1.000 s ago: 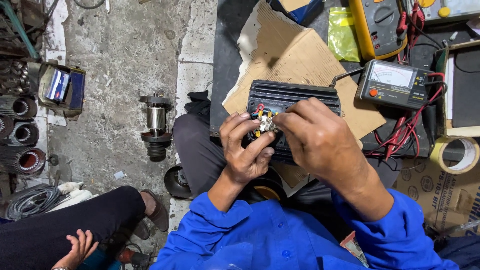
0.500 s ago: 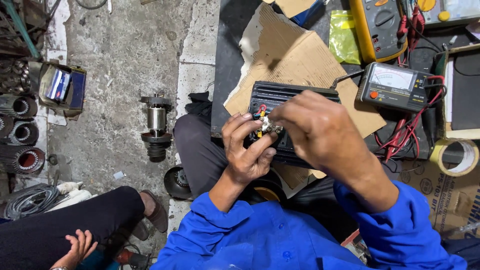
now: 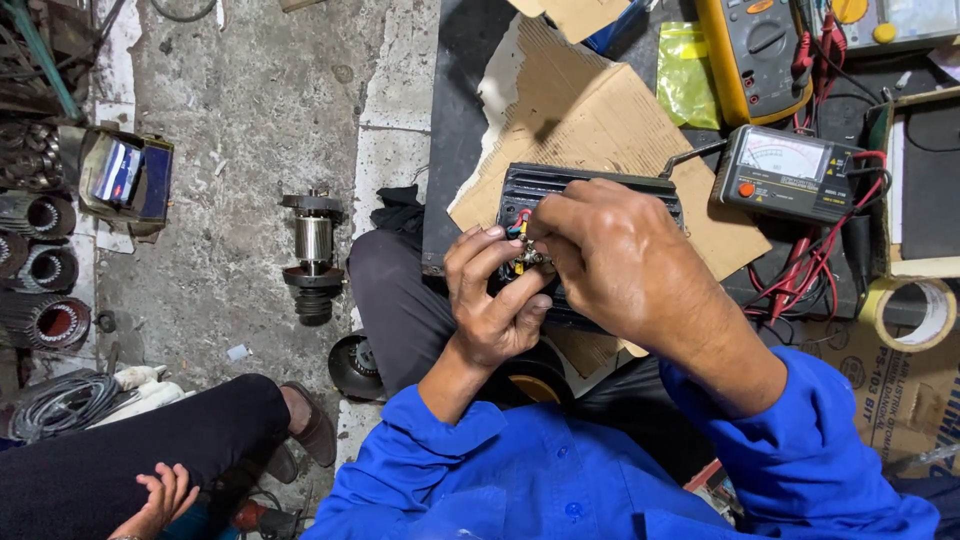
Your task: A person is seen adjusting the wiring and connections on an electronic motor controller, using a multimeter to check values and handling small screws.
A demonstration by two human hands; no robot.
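Black finned box (image 3: 560, 185): two hands, left hand (image 3: 495, 300), right hand (image 3: 615, 260), pinch its wires (image 3: 522, 225).

A dark bench (image 3: 455, 120) carries torn cardboard (image 3: 590, 120), two meters and tape; a rotor (image 3: 313, 255) stands on concrete floor (image 3: 230, 120).

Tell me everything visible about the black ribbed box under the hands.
The black box looks like metal, with parallel ribs along its top. It lies flat on torn cardboard. Red and yellow wires rise at its near side. The left hand and right hand cover most of it, pinching a small part there.
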